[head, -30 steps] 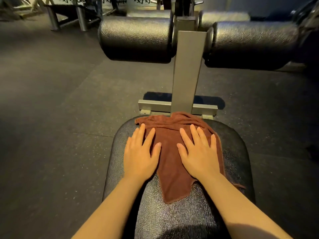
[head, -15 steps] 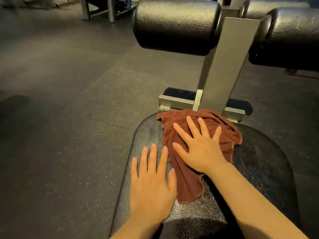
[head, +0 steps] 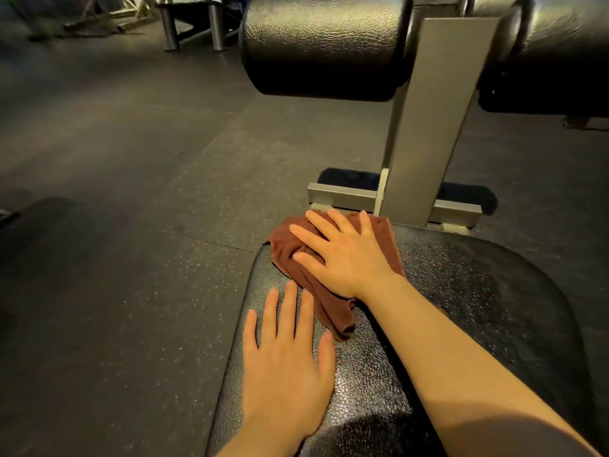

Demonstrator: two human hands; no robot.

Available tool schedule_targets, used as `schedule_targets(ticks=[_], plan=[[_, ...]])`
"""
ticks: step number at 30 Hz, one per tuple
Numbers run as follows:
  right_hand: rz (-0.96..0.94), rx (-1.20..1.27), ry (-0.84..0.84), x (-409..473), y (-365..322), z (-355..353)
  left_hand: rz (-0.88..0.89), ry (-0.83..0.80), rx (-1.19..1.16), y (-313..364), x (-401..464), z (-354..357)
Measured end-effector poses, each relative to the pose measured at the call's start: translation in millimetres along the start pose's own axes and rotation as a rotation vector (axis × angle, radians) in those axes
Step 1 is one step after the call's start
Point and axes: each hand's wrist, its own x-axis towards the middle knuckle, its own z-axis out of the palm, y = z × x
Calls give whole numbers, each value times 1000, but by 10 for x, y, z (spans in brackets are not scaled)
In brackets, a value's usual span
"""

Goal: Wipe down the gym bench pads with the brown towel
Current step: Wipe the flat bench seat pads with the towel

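Slid towel [head: 333,258] left to far-left corner of bench [head: 478,291] under flat spread right hand [head: 342,255], left hand [head: 286,354] off cloth, flat on pad; soft, light, bunches easily, best pressed by palm mid-cloth.

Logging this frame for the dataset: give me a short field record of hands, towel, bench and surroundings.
towel: brown towel, bunched, on the far left corner of the seat pad
right hand: right hand flat on the towel, fingers spread, pressing it down
left hand: left hand flat on bare pad, beside the towel's near end
roller pads: two black roller pads above, on a grey post
floor: dark rubber floor
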Motion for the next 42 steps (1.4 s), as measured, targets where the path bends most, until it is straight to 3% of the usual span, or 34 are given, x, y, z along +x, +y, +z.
schedule_targets(ticks=[12, 18, 26, 30, 34, 38, 42], plan=[[402, 4, 166, -1145, 1097, -56, -16, 36, -45, 27, -38, 36], [637, -39, 100, -1137, 862, 9, -17, 42, -86, 31, -27, 85], [495, 8, 30, -1199, 131, 128, -13, -72, -127, 28, 49, 54], [549, 58, 87, -1643, -50, 143, -1, -119, -224, 31, 14, -77], [656, 96, 69, -1935, 106, 120, 167, -109, -283, 277, -115, -164], [647, 87, 102, -1914, 402, 86, 265, -115, -251, 826, -235, -106], [632, 114, 121, -1775, 806, 14, 219, -88, -176, 1079, -179, 17]])
